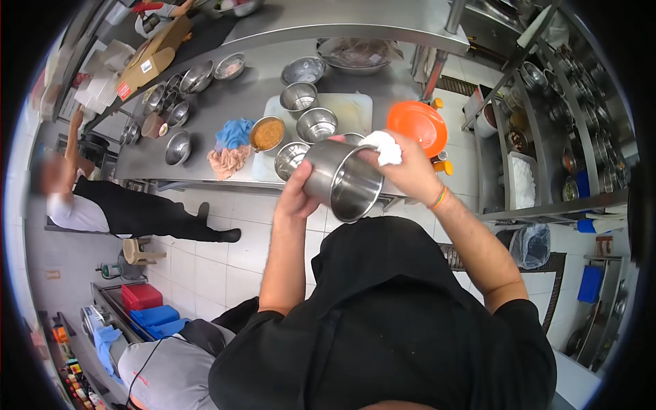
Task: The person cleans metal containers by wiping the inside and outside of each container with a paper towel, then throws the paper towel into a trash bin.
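My left hand [296, 195] is wrapped round the side of a deep steel pot [328, 171], which is tilted with its mouth facing down and to the right. My right hand [415, 167] is closed on a crumpled white cloth [385, 146] at the pot's upper rim, and some of its fingers are hidden. Just beyond the pot stand several steel bowls, among them an empty-looking one [317, 126] and one with orange-brown crumbs [267, 134]. They are on or beside a white cutting board [352, 106].
An orange plastic bowl [418, 128] sits at the table's right end. Blue cloth [234, 134] and peach cloth [229, 161] lie left of the board. Shelves [547, 123] hold metalware on the right. One person [130, 205] stands at left; another [171, 369] is at lower left.
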{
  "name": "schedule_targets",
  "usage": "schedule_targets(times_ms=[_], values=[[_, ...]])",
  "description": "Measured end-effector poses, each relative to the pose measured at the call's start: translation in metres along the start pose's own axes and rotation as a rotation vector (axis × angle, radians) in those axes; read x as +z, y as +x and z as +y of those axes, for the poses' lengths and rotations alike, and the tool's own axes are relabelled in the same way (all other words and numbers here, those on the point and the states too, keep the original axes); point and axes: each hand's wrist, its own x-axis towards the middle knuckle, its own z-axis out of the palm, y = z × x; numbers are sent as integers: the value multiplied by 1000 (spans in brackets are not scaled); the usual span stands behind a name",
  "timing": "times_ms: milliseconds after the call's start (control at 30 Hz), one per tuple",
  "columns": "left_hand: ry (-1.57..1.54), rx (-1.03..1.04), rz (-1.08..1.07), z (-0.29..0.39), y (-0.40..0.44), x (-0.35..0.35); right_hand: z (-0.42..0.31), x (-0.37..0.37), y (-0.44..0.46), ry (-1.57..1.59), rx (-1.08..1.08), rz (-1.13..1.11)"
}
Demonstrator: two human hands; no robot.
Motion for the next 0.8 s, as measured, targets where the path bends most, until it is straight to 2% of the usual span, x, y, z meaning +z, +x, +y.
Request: schedule_targets(times_ms=[67, 100, 133, 167, 200, 233, 267, 300, 400, 500, 567, 600, 700, 800], values=[[6, -1, -3, 7, 12, -16, 0, -7, 26, -115, -73, -33], [129, -21, 92, 11, 24, -39, 9, -11, 47, -74, -74, -29], [253, -42, 185, 19, 40, -65, 6, -18, 71, -281, -104, -24], [457, -57, 344, 33, 57, -81, 4, -20, 93, -295, -57, 24], [660, -76, 505, 47, 73, -98, 18, -24, 121, -455, -49, 67], [997, -72, 499, 57, 89, -123, 33, -29, 150, -638, -101, 90], [1335, -66, 483, 63, 104, -154, 33, -29, 172, -720, 37, 57], [1676, -60, 454, 65, 115, -177, 50, -29, 195, -885, 5, 55], [2280, -422, 107, 65, 146, -205, 119, -27, 248, -1029, 230, -60], [2417, -500, -126, 50, 167, -240, 181, -21, 267, -1118, 447, -112], [2399, -563, -163, 44, 182, -250, 218, -18, 273, -1081, 519, -175], [2391, -599, -188, 41, 188, -253, 219, -18, 271, -1066, 549, -177], [2422, -495, -209, 34, 196, -264, 218, -12, 262, -930, 683, -239], [2418, -473, -205, 56, 191, -246, 186, -16, 249, -963, 611, -150]])
